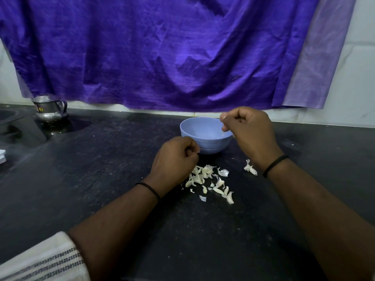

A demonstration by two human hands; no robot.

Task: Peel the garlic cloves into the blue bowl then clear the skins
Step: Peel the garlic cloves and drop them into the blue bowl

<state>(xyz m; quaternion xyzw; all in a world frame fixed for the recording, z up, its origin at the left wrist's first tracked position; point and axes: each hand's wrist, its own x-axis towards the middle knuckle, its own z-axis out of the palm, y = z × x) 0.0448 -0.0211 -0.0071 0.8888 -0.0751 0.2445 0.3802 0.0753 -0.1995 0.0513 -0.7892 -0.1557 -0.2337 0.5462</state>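
Dark stone counter (101, 179) runs the full width of the view, backed by a pale tiled wall (361, 78) with a purple cloth (162, 53) hung across most of it. At far left, near the wall, one small steel pot (50, 109) with a handle stands on the counter, well apart from everything else. At the bottom left corner a white sleeve (46, 262) with dark woven stripes shows.

Moving right, the left hand (174, 159) is low over the counter with its fingers curled in; a tiny pale scrap shows at the fingertips, but whether they pinch it I cannot tell. This hand sits just in front of and to the left of the one blue bowl (205, 136), its knuckles overlapping the bowl's near wall in the view. A thin dark band circles each wrist, two in all.

Just below and right of the left hand lies a loose scatter of garlic skins (209, 181) on the counter, too many small pieces to count surely, and some may be cloves rather than skin. One separate tuft of skin (250, 168) lies further right, near the right wrist.

The right hand (249, 130) hovers over the bowl's right rim, hiding that side of it; its fingers are curled, thumb and forefinger drawn together above the bowl's inside. What they hold, if anything, is hidden. Something pale lies low inside the bowl beside this hand.
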